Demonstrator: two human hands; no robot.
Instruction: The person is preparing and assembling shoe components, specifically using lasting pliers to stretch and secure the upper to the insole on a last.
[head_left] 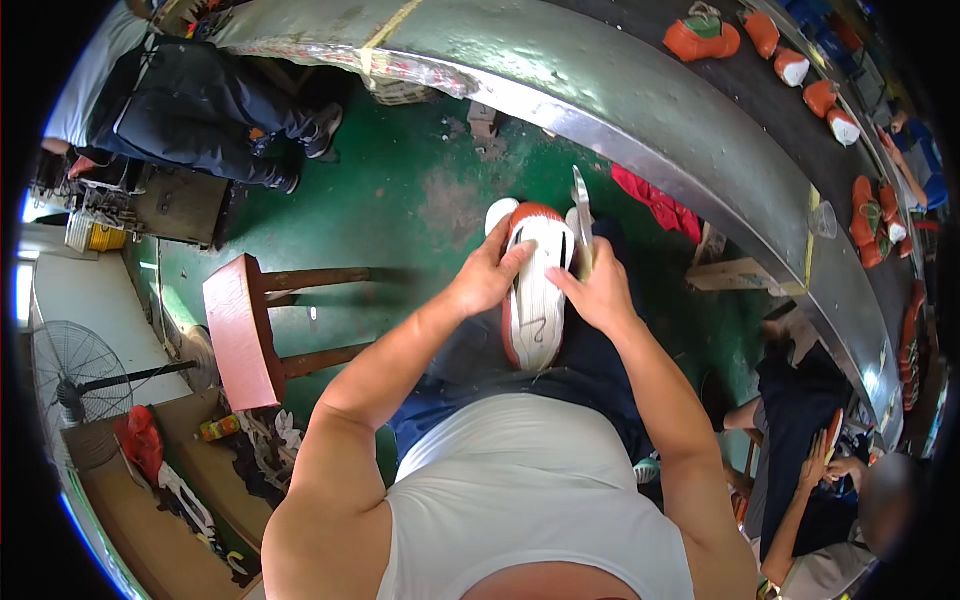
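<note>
An orange-red shoe upper [508, 330] with a pale sole board [540, 300] facing up rests over my lap, its rounded end away from me. A dark slot and a thin curved line mark the board. My left hand [485, 275] is closed around the shoe's left edge, with the thumb on top. Close to the right edge, my right hand [603, 287] is closed on a silver metal tool [581, 195] with a narrow, upward-pointing end. Its thumb touches the board. The fingers partly hide the tool, so I cannot tell its exact kind.
A curved metal-edged conveyor [600, 110] carries several orange shoes [703, 38] ahead and right. A red-brown stool [240, 330] and a floor fan [80, 375] stand left. One person [200, 110] is at the far left; another person's hands [815, 465] work at right. Red cloth [657, 203] hangs beneath the conveyor.
</note>
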